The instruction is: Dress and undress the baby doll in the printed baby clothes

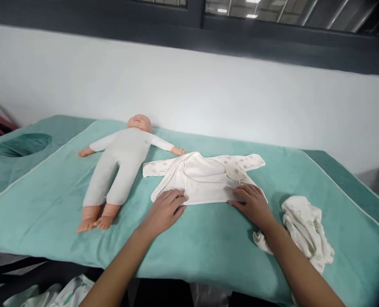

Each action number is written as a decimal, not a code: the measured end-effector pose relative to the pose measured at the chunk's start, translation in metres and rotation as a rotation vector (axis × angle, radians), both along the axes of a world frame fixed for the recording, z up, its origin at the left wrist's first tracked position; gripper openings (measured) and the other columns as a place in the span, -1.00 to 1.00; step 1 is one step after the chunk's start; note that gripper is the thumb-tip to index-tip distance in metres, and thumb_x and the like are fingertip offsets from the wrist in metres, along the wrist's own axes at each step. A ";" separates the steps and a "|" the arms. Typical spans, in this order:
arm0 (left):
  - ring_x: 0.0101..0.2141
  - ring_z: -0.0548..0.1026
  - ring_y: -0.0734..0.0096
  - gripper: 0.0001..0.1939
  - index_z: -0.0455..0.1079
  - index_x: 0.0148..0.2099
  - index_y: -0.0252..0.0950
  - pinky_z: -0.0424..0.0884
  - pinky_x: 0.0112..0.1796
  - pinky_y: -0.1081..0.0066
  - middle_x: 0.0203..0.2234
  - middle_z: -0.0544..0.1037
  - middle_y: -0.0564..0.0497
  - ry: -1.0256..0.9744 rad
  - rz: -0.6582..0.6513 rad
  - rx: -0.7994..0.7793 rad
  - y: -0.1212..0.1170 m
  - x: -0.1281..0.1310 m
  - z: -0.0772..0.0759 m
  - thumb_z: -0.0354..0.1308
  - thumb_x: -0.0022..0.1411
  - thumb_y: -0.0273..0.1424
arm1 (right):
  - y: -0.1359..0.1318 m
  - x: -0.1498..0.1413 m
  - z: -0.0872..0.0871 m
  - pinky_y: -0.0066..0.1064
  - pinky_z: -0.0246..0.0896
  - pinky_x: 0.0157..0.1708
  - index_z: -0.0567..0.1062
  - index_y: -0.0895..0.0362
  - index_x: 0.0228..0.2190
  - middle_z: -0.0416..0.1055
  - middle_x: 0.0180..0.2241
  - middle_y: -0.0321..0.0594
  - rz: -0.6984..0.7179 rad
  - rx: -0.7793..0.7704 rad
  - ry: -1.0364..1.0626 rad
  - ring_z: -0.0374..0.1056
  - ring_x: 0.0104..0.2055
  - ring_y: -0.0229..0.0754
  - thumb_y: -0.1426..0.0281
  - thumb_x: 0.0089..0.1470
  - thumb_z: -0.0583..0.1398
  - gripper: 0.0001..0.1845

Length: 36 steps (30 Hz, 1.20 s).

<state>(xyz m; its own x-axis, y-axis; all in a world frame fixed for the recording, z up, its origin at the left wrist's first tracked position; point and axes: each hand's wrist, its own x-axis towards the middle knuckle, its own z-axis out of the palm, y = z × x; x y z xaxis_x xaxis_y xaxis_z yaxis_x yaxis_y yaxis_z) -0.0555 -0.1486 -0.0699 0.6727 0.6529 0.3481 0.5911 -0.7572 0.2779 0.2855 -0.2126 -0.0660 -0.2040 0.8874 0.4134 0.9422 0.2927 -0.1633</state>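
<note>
A small white baby shirt [205, 183] with a faint print on its sleeves lies spread on the green cover, its front parted. My left hand [166, 211] rests on its lower left corner, fingers laid over the cloth and thumb apart. On the lower right part of the shirt lies my right hand [252, 204], its fingers slightly bent and its thumb apart near the hem. Left of the shirt a baby doll [125, 149] in a white body suit lies on its back. One doll hand touches or nearly touches the shirt's upper left edge.
A crumpled white printed garment [304, 230] lies right of my right forearm. The green padded bed [208, 251] has a face hole [24, 145] at the far left. Behind it stands a white wall [189, 94]. More printed cloth [69, 294] hangs below the near edge.
</note>
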 end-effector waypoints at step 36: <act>-0.35 0.59 0.32 -0.70 0.46 -0.21 -0.25 0.48 -0.23 0.32 -0.45 0.62 0.03 -0.462 0.494 -0.082 -0.005 -0.013 -0.013 -0.11 0.27 -0.42 | 0.091 -0.025 0.009 -0.10 0.11 0.05 0.42 0.28 0.01 0.35 0.00 0.18 -0.406 -0.082 0.026 0.23 0.07 0.14 0.48 0.24 -0.03 -0.62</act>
<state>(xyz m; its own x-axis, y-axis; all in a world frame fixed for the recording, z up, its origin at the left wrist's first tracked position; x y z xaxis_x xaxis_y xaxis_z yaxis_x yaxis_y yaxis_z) -0.0684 -0.1537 -0.0826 0.0830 0.8819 0.4640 0.6685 -0.3946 0.6304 0.2605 -0.1217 -0.0571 0.1790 0.9237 0.3388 0.9737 -0.1170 -0.1956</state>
